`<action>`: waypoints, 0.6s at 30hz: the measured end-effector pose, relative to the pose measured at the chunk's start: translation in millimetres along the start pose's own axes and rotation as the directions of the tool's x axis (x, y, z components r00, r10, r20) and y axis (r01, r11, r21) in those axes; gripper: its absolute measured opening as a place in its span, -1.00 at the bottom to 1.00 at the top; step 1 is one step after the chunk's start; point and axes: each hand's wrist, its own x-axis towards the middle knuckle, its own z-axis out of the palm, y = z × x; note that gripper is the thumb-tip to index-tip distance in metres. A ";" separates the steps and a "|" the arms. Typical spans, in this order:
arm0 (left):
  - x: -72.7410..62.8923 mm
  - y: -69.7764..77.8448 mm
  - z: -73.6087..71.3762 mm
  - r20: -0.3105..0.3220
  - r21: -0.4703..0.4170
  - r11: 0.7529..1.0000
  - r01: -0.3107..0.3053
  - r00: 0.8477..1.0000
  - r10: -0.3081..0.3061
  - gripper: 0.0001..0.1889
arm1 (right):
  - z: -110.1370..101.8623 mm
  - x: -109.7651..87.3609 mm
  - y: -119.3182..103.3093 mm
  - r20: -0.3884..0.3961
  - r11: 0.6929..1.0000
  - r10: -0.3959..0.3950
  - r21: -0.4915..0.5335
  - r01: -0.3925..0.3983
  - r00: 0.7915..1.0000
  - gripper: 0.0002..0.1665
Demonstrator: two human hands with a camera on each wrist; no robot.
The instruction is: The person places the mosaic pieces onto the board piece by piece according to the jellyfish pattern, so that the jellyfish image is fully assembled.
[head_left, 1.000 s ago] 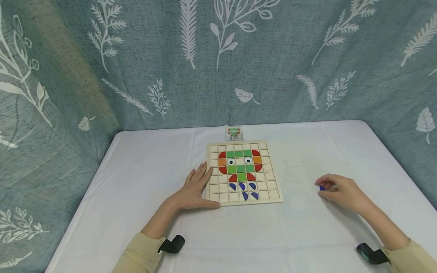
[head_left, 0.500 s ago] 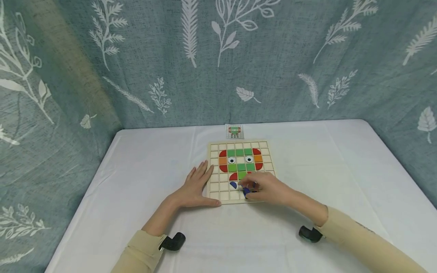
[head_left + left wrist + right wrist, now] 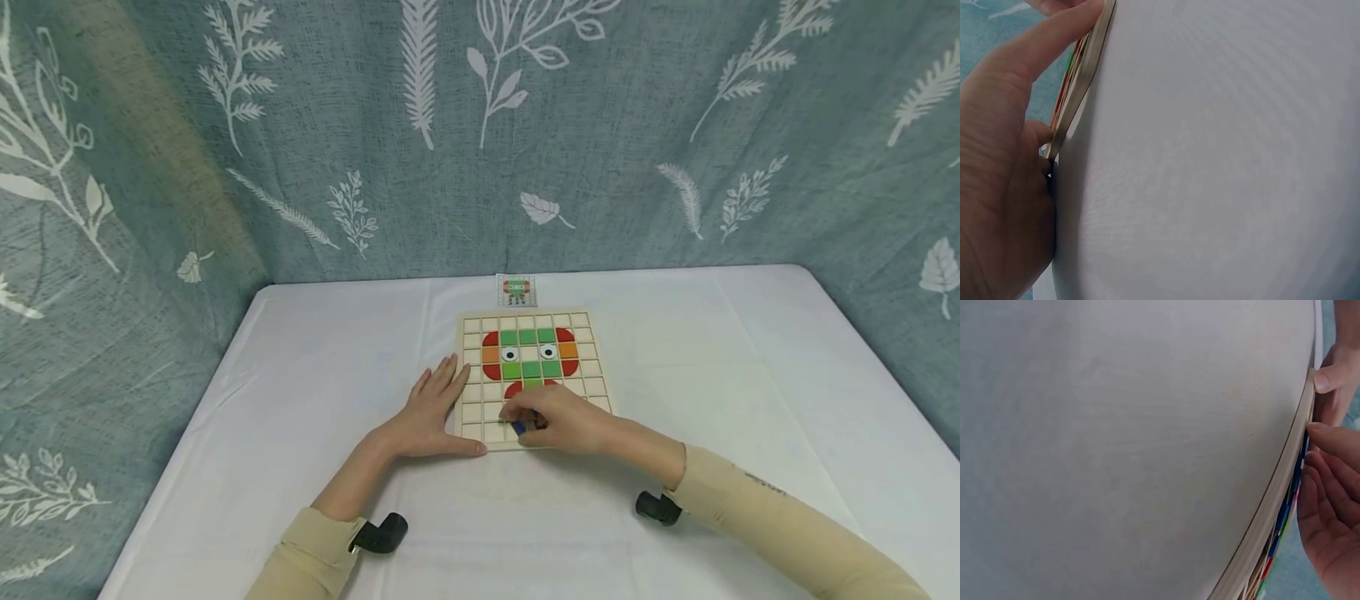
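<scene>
A light wooden grid board (image 3: 472,412) bears green squares (image 3: 527,336), red rounded corner pieces (image 3: 567,367), orange squares (image 3: 567,350) and two eye tiles (image 3: 548,352). My left hand (image 3: 427,417) rests at its left edge with fingers spread, the thumb against the front left corner. Over the lower rows my right hand (image 3: 566,419) pinches a blue half-round piece (image 3: 518,427) between thumb and fingers, low at the board. Most of the other blue pieces are hidden beneath that hand. In the right wrist view, blue pieces (image 3: 1298,472) show edge-on beside the thumb.
Behind the board lies a small picture card (image 3: 516,290) with a similar coloured figure. A white cloth (image 3: 360,333) covers the table. A patterned teal curtain (image 3: 615,108) stands along the back and sides. Each sleeve carries a black wrist device (image 3: 380,533).
From the right side of the table, my right hand has come left over the board with the blue piece, then slightly further left to the lower rows. The left hand has stayed put.
</scene>
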 end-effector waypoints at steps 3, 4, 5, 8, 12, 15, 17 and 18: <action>-0.1 -0.2 0.6 -0.001 0.003 1.000 0.001 1.000 -0.001 0.25 | 0.4 -0.9 0.2 -0.002 1.000 0.006 0.007 -0.006 1.000 -0.65; -0.2 -0.3 0.9 -0.002 0.003 1.000 0.000 1.000 0.000 0.25 | 0.6 -1.4 0.4 -0.006 1.000 0.005 0.013 -0.005 1.000 -0.66; -0.4 -0.3 1.2 -0.004 0.001 1.000 -0.002 1.000 0.002 0.25 | 0.6 -1.8 0.7 -0.010 1.000 0.008 0.017 -0.007 1.000 -0.67; -1.3 0.1 1.1 -0.004 -0.003 1.000 -0.003 1.000 0.003 0.24 | -0.7 -3.6 -0.6 -0.030 0.999 0.022 0.028 -0.021 0.999 -0.67; -1.8 0.9 0.6 -0.002 0.000 1.000 0.012 1.000 -0.012 0.24 | -2.6 -7.3 1.8 -0.067 0.998 0.044 0.041 -0.041 0.997 -0.70; -0.9 0.4 1.2 0.000 -0.003 1.000 0.026 1.000 -0.026 0.25 | -6.3 -12.3 8.0 -0.112 0.998 0.056 0.041 -0.052 0.992 -0.73; 0.2 -0.6 2.1 0.001 -0.006 0.999 0.032 0.999 -0.032 0.25 | -11.6 -17.7 13.9 -0.163 0.998 0.064 0.034 -0.059 0.985 -0.73; 0.5 -0.6 2.4 0.003 -0.007 0.999 0.034 0.999 -0.034 0.25 | -14.6 -21.3 16.4 -0.195 0.998 0.068 0.027 -0.064 0.979 -0.74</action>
